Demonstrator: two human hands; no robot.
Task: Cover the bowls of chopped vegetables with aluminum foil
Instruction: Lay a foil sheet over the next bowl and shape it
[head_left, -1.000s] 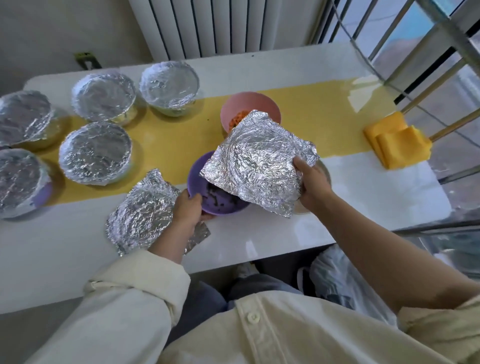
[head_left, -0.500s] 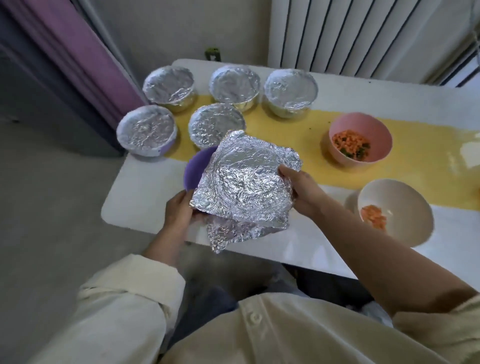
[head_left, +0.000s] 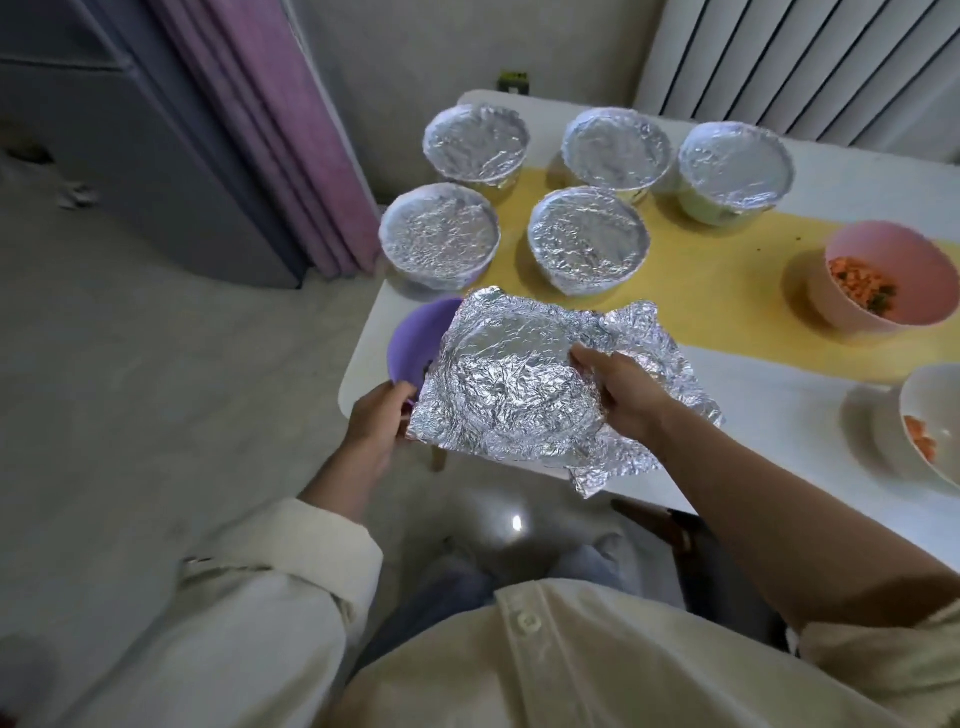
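White surface (head_left: 779, 415) carried five foil-covered bowls (head_left: 589, 236) at 11 o'clock, with an open pink bowl (head_left: 883, 260) and white bowl (head_left: 935, 405) at 2 to 3. Left hand (head_left: 379, 421) gripped the purple bowl (head_left: 421, 338) by its near rim; right hand (head_left: 623, 395) pinched the foil sheet (head_left: 509, 384) at its right edge. Sheet was near-square, spanning 9-to-3, face up; bowl sat at its 10 o'clock, half hidden, nearer the left hand, so the sheet likely needs shifting that way.

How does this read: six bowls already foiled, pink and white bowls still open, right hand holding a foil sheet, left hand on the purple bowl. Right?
Not quite: the head view shows five foil-covered bowls, not six. The pink bowl and white bowl are open, the right hand holds a foil sheet, the left hand holds the purple bowl.
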